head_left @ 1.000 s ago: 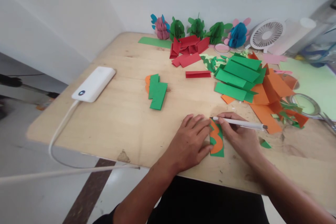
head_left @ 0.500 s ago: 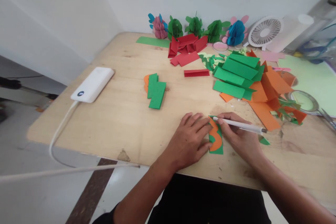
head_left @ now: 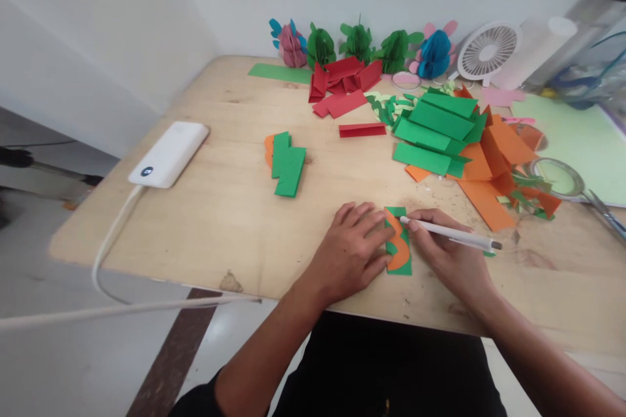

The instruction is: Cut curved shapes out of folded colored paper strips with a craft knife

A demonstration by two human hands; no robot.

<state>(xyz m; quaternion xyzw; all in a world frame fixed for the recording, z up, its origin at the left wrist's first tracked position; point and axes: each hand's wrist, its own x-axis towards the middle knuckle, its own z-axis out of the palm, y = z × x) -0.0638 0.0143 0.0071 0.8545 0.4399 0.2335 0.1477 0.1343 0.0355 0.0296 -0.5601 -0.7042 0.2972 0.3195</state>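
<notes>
An orange scalloped paper shape [head_left: 400,249] lies on a green paper strip [head_left: 402,268] near the table's front edge. My left hand [head_left: 349,253] is spread flat, its fingertips pressing on the left side of the orange shape. A white pen [head_left: 452,232] is gripped in my right hand [head_left: 452,264], its tip at the right edge of the orange shape, near the top. Farther left, two green folded pieces [head_left: 289,166] rest partly over another orange shape [head_left: 268,151].
Red folded papers [head_left: 342,81], a green stack [head_left: 435,130] and orange strips [head_left: 489,202] lie beyond my hands. Paper figures [head_left: 357,44] and a white fan [head_left: 489,52] stand at the back. Scissors [head_left: 604,212] are at right, a white power bank [head_left: 170,153] at left.
The pen tip has moved from the top of the orange shape slightly down along its right edge. The whole view has shifted slightly; my left hand stays on the paper.
</notes>
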